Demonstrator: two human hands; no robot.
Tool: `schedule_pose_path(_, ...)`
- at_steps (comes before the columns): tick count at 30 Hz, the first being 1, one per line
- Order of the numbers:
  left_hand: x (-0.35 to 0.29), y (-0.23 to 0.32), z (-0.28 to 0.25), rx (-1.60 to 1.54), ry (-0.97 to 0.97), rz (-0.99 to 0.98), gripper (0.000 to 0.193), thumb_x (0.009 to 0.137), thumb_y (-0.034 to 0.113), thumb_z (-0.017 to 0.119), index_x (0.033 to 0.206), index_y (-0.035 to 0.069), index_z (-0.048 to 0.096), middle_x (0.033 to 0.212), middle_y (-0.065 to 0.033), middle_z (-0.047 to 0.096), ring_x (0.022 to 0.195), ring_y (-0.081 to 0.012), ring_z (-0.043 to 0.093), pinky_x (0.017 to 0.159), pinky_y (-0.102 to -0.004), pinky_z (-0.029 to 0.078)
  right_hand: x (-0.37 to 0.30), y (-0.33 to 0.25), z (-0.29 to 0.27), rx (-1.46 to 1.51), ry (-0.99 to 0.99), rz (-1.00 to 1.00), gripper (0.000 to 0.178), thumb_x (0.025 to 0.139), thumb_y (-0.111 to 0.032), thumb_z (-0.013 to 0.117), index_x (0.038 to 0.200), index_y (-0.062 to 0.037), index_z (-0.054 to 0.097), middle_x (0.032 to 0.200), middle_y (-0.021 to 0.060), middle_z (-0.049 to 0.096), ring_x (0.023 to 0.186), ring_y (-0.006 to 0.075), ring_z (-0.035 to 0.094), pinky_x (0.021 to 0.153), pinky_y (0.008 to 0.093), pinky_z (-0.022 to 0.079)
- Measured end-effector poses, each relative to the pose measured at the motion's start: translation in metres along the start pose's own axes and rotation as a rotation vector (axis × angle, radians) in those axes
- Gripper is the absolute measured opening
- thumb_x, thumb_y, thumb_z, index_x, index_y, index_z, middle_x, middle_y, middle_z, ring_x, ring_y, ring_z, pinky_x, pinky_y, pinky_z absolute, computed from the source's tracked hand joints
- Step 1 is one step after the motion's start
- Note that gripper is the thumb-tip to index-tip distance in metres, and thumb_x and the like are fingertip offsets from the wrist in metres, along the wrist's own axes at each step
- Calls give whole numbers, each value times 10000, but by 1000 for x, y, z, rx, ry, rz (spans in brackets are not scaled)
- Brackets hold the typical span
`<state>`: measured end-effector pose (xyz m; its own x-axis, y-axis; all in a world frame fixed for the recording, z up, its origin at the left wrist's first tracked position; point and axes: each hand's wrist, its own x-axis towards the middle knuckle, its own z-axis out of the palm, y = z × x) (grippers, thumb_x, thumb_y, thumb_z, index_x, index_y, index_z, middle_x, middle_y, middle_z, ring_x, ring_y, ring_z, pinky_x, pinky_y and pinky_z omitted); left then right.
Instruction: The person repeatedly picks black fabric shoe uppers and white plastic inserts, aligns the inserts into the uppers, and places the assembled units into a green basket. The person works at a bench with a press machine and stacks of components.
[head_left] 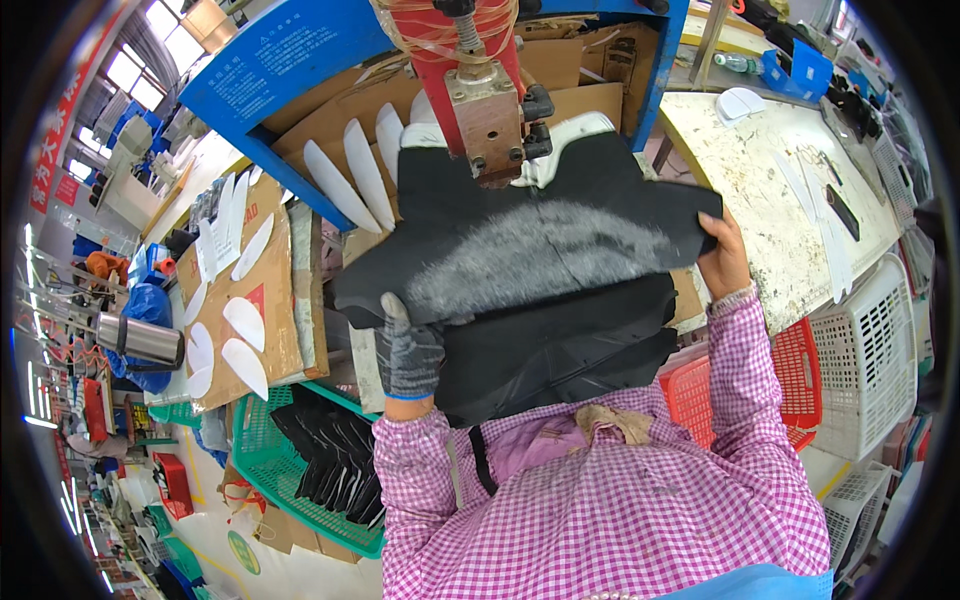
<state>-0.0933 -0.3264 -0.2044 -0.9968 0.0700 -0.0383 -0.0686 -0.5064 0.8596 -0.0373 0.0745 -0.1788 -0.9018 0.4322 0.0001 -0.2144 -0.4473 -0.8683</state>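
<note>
A large black fabric piece point(520, 235) with a grey dusted patch is stretched out in front of a red press machine point(480, 100). My left hand point(408, 350), in a grey knit glove, grips its left edge. My right hand point(722, 262), bare, grips its right corner. Under it lies a stack of similar black pieces point(570, 355). White curved pieces point(560, 150) lie beneath the machine head, partly hidden by the fabric.
A green basket point(262, 455) of black cut pieces stands at lower left. White half-oval pieces point(240, 345) lie on cardboard to the left, beside a steel flask point(140, 340). Red basket point(800, 375) and white baskets point(870, 350) stand right. A stained white table point(760, 180) is behind them.
</note>
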Motion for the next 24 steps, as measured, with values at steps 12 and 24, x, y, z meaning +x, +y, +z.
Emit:
schedule_pose_path(12, -109, 4, -115, 176, 225, -337, 509, 959, 441, 519, 1067, -43, 633, 842, -158, 694, 644, -223, 656, 633, -318, 534, 75, 40, 50, -1279, -580, -292, 364, 844, -184, 706, 1144, -4, 607, 989, 76, 675, 898, 172, 637, 816, 311, 502)
schedule_pose_path(24, -118, 18, -145, 231, 442, -54, 437, 964, 311, 544, 1182, -68, 558, 807, -140, 678, 591, -198, 633, 578, -302, 529, 230, 250, 188, -718, -348, 86, 212, 787, -142, 740, 916, 19, 691, 773, 62, 669, 692, 121, 618, 658, 247, 498)
